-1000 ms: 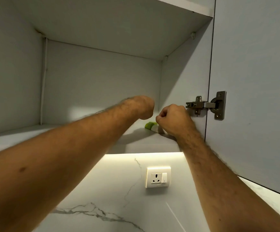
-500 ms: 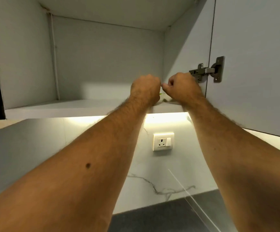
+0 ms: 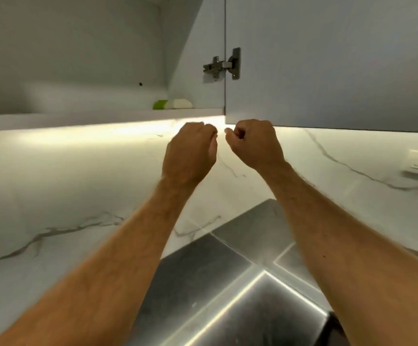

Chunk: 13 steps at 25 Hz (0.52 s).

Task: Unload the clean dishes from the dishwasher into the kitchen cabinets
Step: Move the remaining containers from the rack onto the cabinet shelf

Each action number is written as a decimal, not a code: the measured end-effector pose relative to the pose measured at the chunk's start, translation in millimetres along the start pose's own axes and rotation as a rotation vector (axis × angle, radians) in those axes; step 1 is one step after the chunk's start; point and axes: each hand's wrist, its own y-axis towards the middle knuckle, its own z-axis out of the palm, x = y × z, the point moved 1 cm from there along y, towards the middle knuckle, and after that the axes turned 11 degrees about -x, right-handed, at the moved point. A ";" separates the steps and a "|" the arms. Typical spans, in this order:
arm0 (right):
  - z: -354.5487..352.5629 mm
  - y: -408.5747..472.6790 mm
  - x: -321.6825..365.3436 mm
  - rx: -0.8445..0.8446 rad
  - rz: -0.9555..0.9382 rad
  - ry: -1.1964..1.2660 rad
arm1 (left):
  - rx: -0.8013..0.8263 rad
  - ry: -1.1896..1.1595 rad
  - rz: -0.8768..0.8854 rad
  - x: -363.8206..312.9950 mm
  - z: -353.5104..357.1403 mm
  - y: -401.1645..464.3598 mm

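Green-and-white dish item (image 3: 172, 104), low and rounded, lies on the bottom shelf (image 3: 98, 116) of the open wall cabinet (image 3: 78, 53), above and slightly left of both hands; exact type cannot be told, as only its upper part shows over the shelf edge. It is the sole content visible in the cabinet, at the right rear corner near the side wall. Left hand (image 3: 190, 153): clenched to a loose fist, knuckles up, nothing visibly held. Right hand (image 3: 254, 144): also clenched, thumb against curled fingers, nothing visibly held. The two fists sit just beside each other, apart by a narrow gap, below the shelf's front edge and clear of it. Cabinet door (image 3: 327, 61) stands open, above and right of the right hand, its lower edge just over that hand's knuckles. Metal hinge (image 3: 224, 66) sits above both hands. Marble-patterned backsplash (image 3: 78, 186) lies behind the hands, lit by an under-cabinet strip. Stainless steel sink (image 3: 240, 303) lies below, between the forearms.
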 end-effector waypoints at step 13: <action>-212.3 -209.3 -84.8 0.112 0.500 -0.524 | 0.451 -0.534 -0.018 -218.3 27.2 -167.1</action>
